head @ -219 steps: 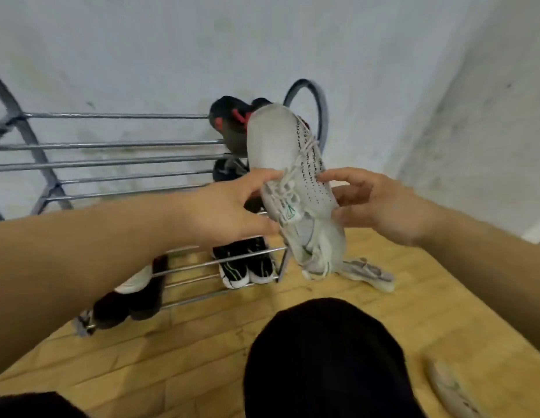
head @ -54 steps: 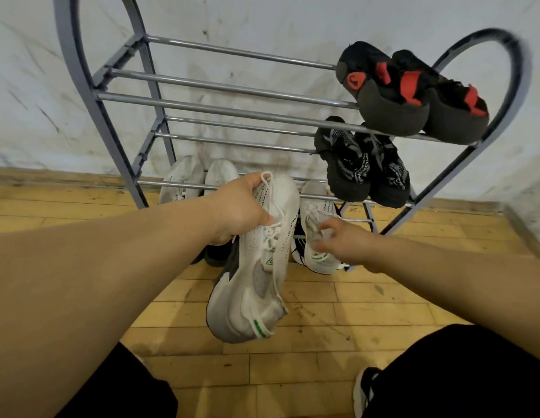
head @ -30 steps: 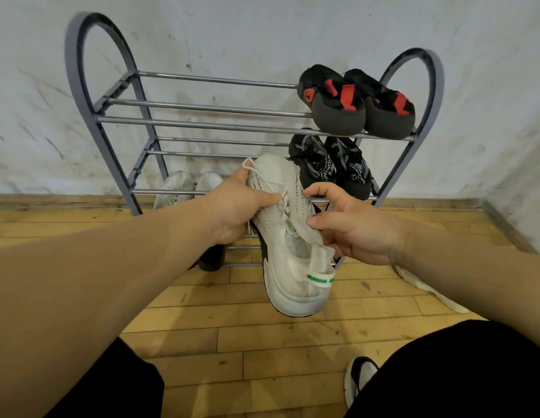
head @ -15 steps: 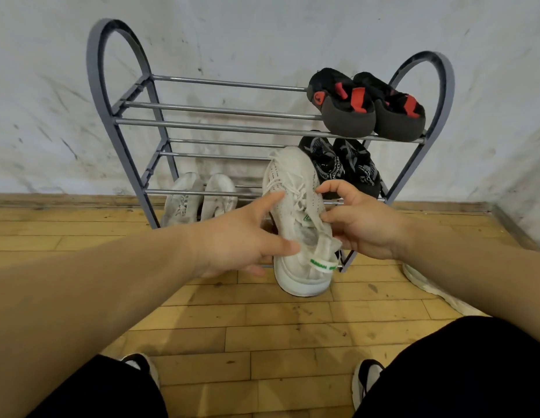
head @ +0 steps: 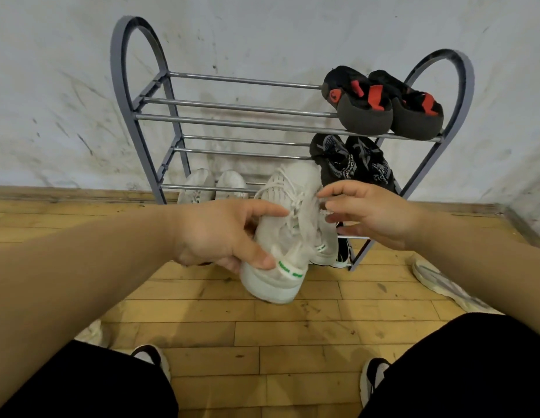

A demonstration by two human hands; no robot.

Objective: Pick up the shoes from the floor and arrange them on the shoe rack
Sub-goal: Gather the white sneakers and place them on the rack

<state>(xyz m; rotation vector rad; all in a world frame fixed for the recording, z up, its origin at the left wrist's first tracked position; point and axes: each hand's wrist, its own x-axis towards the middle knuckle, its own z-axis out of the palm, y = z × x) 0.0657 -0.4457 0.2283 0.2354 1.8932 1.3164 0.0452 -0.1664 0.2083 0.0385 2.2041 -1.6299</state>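
Wooden floor (head: 292, 342) met a scuffed wall (head: 262, 31), the shoe rack (head: 232, 123) just beyond my fingers (head: 262, 211). My left hand (head: 220, 236) gripped the white sneaker (head: 295, 188) at its heel; my right hand (head: 371, 215), fingers loose, hovered beside the laces.

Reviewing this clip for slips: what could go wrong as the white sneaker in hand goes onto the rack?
Only the left hand grips the white sneaker, near its heel, while the right hand hovers with spread fingers by the laces, so the sneaker may tip or drop. The loose laces could also snag on a rail of the shoe rack.
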